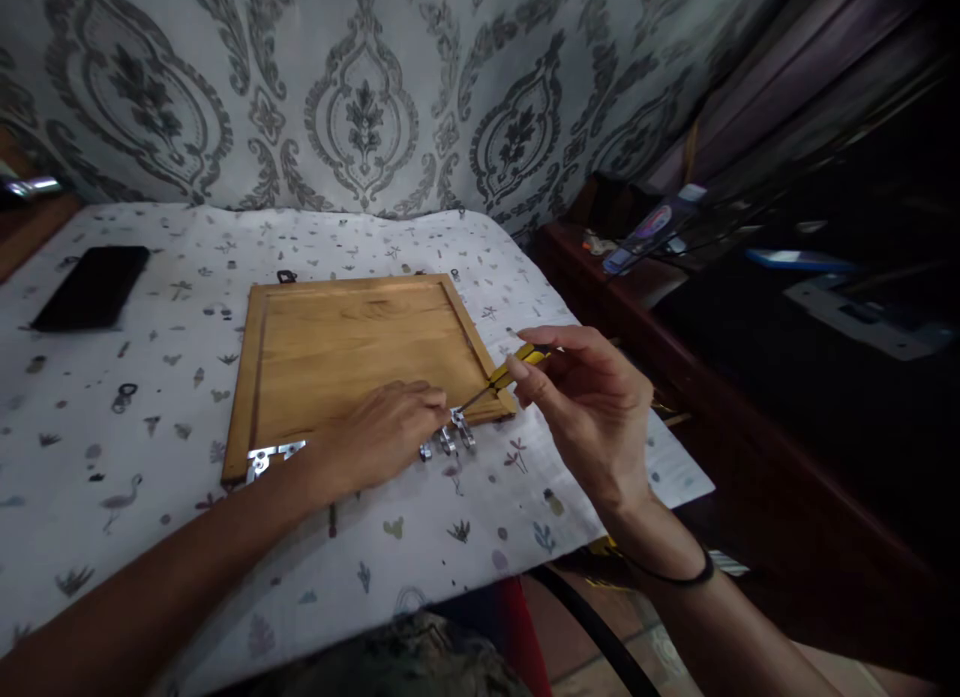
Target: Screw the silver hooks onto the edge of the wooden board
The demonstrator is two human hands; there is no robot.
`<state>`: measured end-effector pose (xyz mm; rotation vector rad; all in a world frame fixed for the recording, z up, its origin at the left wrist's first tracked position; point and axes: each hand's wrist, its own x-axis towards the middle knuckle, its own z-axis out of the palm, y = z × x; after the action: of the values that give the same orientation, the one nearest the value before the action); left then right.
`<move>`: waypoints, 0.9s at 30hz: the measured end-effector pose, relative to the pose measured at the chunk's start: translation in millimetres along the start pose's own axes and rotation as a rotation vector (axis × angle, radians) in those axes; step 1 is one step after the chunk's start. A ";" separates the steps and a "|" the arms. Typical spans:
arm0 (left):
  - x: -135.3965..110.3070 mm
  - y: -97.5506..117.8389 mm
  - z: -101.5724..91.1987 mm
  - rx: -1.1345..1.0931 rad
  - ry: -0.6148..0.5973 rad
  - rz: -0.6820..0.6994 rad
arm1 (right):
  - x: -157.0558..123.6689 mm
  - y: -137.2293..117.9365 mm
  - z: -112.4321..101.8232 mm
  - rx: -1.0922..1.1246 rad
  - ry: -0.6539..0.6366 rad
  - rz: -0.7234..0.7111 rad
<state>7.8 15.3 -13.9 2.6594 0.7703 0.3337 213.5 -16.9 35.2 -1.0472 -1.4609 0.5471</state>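
A framed wooden cabinet door (352, 342) lies on the patterned tablecloth, its near edge towards me. At its near right corner sits a metal hinge (461, 432); a second hinge (262, 460) is at the near left, partly behind my forearm. My left hand (390, 429) rests over the near edge, its fingers held together and bent at the right hinge; the thumb is hidden. Between thumb and fingers, my right hand (585, 397) grips a yellow-handled screwdriver (506, 372). It slants down to the left, with its tip at the right hinge.
A black phone (94, 288) lies at the left of the tablecloth (172, 377). By the door's far edge is a small dark metal piece (286, 276). To the right, a dark red piece of furniture (559, 252) bears a bottle (652, 227) and a blue object (799, 260).
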 end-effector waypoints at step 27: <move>-1.8 -3.3 2.7 -0.038 0.026 0.025 | -4.0 -3.9 -4.3 -0.074 -0.051 0.031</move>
<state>5.7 16.2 -17.8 2.6354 0.7322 0.3868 216.1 -23.2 37.2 -1.1233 -1.5220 0.5490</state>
